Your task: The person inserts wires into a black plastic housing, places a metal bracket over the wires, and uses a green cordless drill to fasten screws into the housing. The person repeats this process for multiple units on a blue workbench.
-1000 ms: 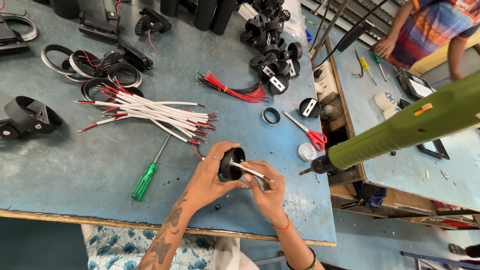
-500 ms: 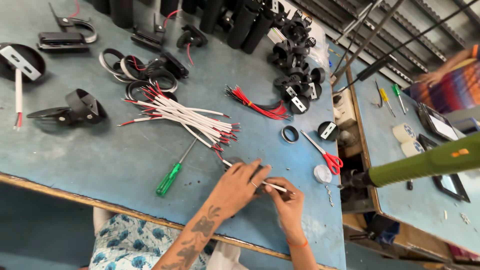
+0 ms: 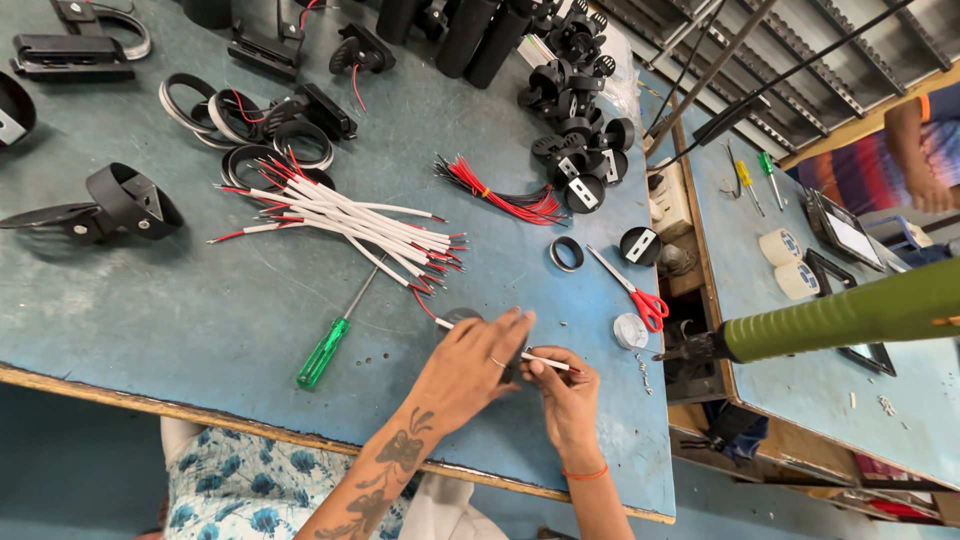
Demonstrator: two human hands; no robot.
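Left hand (image 3: 468,365): lying palm-down over a small round black part (image 3: 462,318), fingers curled around it and hiding most of it; only the dark rim is showing above the knuckles.
Right hand (image 3: 565,392): pinching a thin white wire (image 3: 548,361) between thumb and fingertips, right next to the left hand's fingertips.
Hands together: they are meeting just above the counter (image 3: 150,300), near its front edge, so the part and the wire are sitting between them.
Green screwdriver (image 3: 333,338): lying on the counter left of the left hand, apart from it, handle pointing towards the person.
Wire bundle (image 3: 350,222): white leads with red tips fanning out behind the hands.
Red wires (image 3: 495,195): a smaller bunch further back.
Scissors (image 3: 630,288): red-handled, lying to the right of the hands, with a black ring (image 3: 566,253) just behind them.
Green tool (image 3: 850,315): a thick green handle jutting in from the right over the neighbouring bench.
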